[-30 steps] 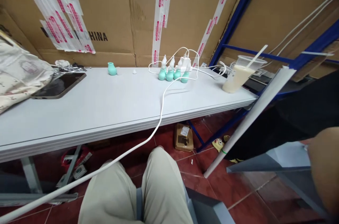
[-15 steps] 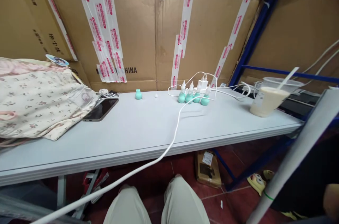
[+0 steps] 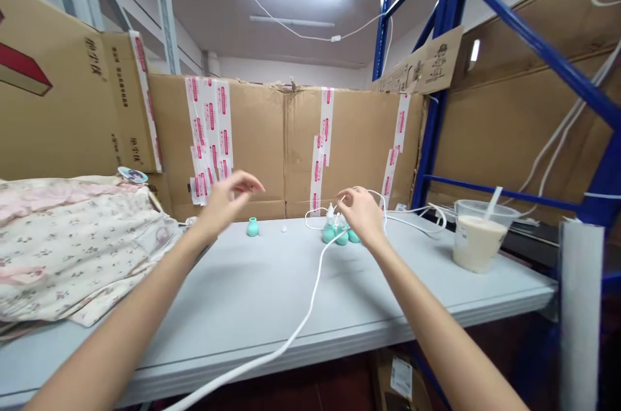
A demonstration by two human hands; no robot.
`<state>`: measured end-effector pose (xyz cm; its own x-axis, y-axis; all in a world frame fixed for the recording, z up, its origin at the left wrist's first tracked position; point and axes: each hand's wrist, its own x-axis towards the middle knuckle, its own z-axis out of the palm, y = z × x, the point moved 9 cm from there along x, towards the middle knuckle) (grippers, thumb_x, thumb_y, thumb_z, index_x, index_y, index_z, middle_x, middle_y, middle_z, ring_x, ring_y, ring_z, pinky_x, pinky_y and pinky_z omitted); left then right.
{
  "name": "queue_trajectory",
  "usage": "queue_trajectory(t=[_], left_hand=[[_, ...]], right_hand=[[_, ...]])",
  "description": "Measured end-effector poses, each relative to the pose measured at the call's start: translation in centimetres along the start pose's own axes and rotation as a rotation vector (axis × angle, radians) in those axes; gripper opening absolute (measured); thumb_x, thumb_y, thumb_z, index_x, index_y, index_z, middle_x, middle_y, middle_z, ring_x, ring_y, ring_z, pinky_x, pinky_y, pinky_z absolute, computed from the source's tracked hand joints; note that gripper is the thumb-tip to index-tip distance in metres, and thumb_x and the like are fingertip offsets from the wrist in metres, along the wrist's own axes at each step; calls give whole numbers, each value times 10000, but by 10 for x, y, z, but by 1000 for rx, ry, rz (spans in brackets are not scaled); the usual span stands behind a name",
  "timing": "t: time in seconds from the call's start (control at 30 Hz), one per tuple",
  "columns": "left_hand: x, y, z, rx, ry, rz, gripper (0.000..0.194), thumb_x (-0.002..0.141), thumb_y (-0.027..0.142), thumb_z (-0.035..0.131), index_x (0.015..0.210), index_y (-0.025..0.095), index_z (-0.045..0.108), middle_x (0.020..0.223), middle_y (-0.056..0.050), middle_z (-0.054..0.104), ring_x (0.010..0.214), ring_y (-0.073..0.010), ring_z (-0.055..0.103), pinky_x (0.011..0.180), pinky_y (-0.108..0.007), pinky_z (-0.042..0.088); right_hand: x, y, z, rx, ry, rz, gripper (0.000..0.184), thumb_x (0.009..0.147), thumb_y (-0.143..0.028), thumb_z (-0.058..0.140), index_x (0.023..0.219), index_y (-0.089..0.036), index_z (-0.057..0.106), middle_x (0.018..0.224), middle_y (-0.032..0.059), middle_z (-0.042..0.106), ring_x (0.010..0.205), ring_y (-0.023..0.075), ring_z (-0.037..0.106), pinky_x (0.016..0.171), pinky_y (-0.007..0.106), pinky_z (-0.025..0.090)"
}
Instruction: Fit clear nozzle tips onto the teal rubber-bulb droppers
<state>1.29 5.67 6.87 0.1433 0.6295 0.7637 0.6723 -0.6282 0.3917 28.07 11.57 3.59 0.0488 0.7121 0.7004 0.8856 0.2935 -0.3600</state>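
My left hand is raised over the table's left half, holding nothing, with a gap between its thumb and bent fingers. A teal squeeze bulb without a tip stands upright just right of it. Further right lies a small whitish piece, too small to make out. My right hand hovers at several teal bulbs with pointed clear tips, partly covering them. Its fingers curl, with thumb and forefinger apart and nothing visible between them. Whether it touches a bulb, I cannot tell.
A white cable crosses the table and hangs over its front edge. At the right stands a plastic cup of milky drink. Floral cloth lies at the left. Taped cardboard walls the back; blue rack posts rise at right.
Both my arms have come into view and reach over the table, the right hand to the bulb group. The view has tilted up, showing the ceiling light. The bulbs' places look unchanged.
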Motion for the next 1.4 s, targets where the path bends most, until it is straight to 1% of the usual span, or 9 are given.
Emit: queue_trajectory(t=[0.23, 0.43, 0.77, 0.9, 1.03, 1.1, 1.13, 1.23, 1.4], left_hand=[[-27, -119, 88, -13, -95, -231, 193, 742, 163, 391, 830, 151, 563, 863, 10, 568, 810, -66, 497, 776, -201, 378], [-46, -119, 98, 87, -180, -221, 212, 751, 167, 358, 821, 172, 558, 883, 14, 552, 835, -75, 473, 814, -231, 346], [-50, -62, 119, -159, -156, -170, 573, 769, 532, 477, 1266, 311, 295, 1290, 43, 375, 1196, -86, 326, 1030, -224, 250], [-53, -55, 133, -230, -284, -170, 366, 824, 513, 381, 989, 207, 498, 1024, 14, 532, 964, -95, 471, 863, -205, 337], [-48, -67, 117, -223, -172, -206, 375, 838, 506, 349, 851, 151, 470, 833, 3, 536, 810, -83, 477, 776, -200, 324], [-44, -79, 104, -197, -88, -243, 369, 840, 494, 350, 841, 146, 470, 830, 2, 544, 795, -80, 479, 767, -200, 316], [-43, -87, 97, -197, -45, -278, 370, 837, 501, 349, 861, 154, 474, 836, 7, 549, 782, -78, 480, 753, -200, 318], [-41, -107, 84, -219, 32, -348, 366, 829, 509, 356, 997, 193, 437, 795, 29, 565, 737, -76, 496, 745, -203, 335], [-45, -121, 77, -68, 27, -339, 327, 828, 505, 347, 918, 200, 422, 740, 41, 553, 706, -85, 496, 726, -203, 321]], right_hand=[[38, -5, 91, -484, -402, -87, 375, 646, -370, 674, 961, -169, 642, 990, 93, 563, 998, 255, 471, 795, 353, 349], [39, -7, 94, -514, -385, -138, 230, 720, -197, 572, 931, -151, 652, 880, 101, 591, 903, 251, 543, 723, 323, 356], [2, -71, 53, 78, -298, -163, 153, 693, -408, 621, 801, -310, 666, 805, -40, 604, 788, 134, 540, 602, 223, 280], [-28, -102, 47, 292, -344, -266, 112, 726, -365, 595, 782, -288, 653, 810, -64, 589, 728, 80, 515, 622, 207, 317], [-65, -72, -12, 530, 46, -282, 288, 822, -337, 498, 1098, -278, 552, 1183, -10, 458, 933, 79, 485, 707, 186, 390], [-94, -35, -34, 591, 219, -228, 167, 834, -296, 487, 927, -242, 615, 1118, 11, 488, 1011, 104, 461, 701, 186, 385], [-105, -23, -28, 602, 125, -229, 146, 826, -300, 500, 856, -221, 619, 1014, 22, 527, 920, 96, 491, 650, 185, 376], [-143, -8, 38, 640, -603, -191, 273, 849, -382, 454, 783, -179, 626, 862, 39, 558, 764, 89, 515, 598, 203, 364], [-129, -31, 89, 510, -726, -358, 297, 858, -357, 440, 1079, -201, 563, 1116, 18, 499, 1073, 115, 420, 957, 240, 299]])
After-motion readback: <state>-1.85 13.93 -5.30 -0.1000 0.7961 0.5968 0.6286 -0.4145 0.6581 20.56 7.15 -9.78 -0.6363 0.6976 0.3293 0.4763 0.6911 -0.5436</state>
